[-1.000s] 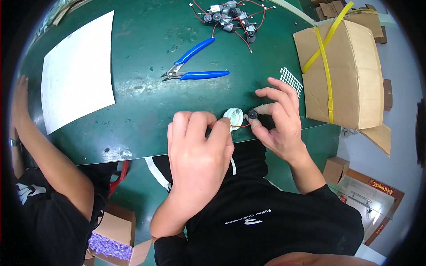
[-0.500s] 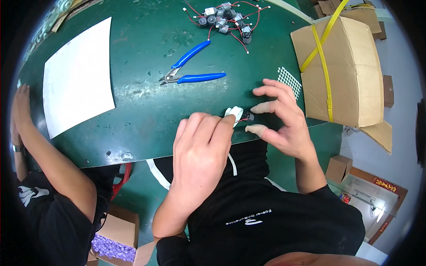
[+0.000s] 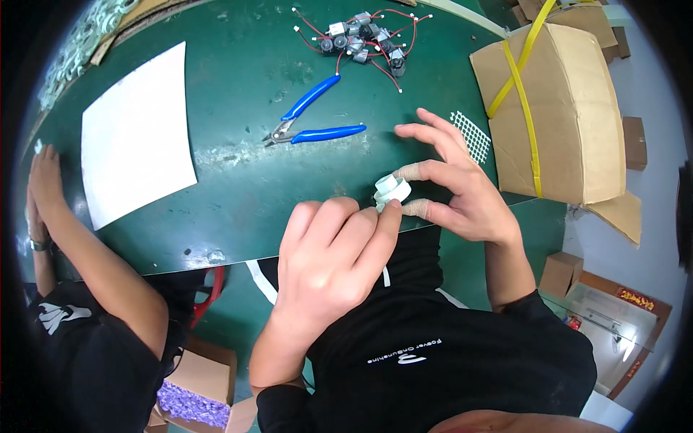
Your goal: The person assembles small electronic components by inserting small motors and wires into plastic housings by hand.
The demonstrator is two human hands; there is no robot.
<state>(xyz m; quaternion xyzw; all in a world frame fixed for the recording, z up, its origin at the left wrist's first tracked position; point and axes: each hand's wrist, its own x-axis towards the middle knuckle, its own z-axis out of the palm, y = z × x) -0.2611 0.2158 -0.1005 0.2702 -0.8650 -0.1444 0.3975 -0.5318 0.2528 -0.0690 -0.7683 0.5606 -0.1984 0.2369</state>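
Note:
Near the table's front edge, my left hand [image 3: 328, 252] pinches a small white round plastic part [image 3: 392, 189] between thumb and forefinger. The part has a stepped, collar-like shape, and its lower side is hidden by my fingertips. My right hand [image 3: 462, 184] comes from the right, with thumb and forefinger, both wrapped in beige tape, closed round the part's right side. The other right-hand fingers are stretched out. Beyond the hands lie blue-handled flush cutters [image 3: 314, 115], their handles spread apart. Farther back is a pile of small motors [image 3: 361, 40] with red wires and white connectors.
A white sheet [image 3: 137, 137] lies on the green table [image 3: 238, 195] at left, beside a co-worker's hands [image 3: 45, 191]. A white mesh piece [image 3: 471, 136] lies by a yellow-strapped cardboard box [image 3: 556, 115] at right. Below left, an open carton [image 3: 195, 397] holds purple pieces.
The white part has turned, showing its round side, and the dark piece with a red wire beside it is no longer visible. My right thumb and forefinger have come in against the part.

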